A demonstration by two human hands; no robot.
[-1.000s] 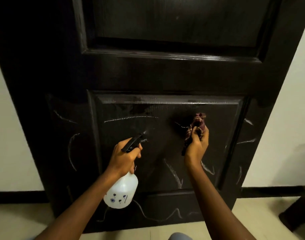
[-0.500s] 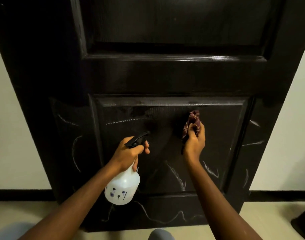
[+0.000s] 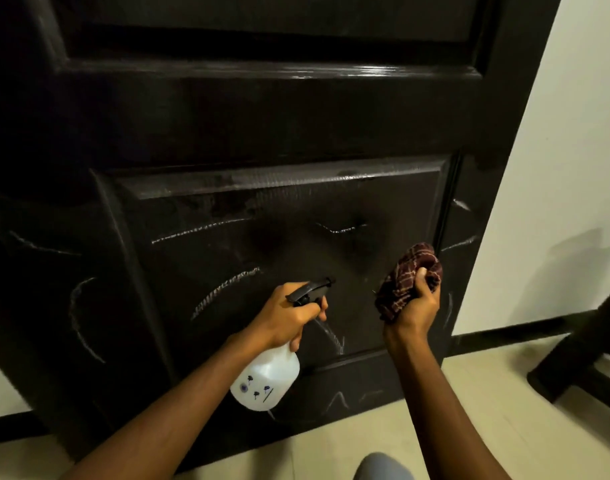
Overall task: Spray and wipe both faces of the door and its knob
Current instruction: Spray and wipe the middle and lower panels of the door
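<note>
Now, your left grip holds the spray bottle by its trigger, nozzle facing the lower panel of the door; your right grip clutches the bunched cloth before that panel's right edge, contact unclear.

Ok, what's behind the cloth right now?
The door, at the right edge of its lower panel, with white scribbles around that spot. The cloth, bunched in the right hand, covers the patch, so any marks beneath it cannot be seen.

Dim overall — glare on door rail, wide-angle edge distortion.
</note>
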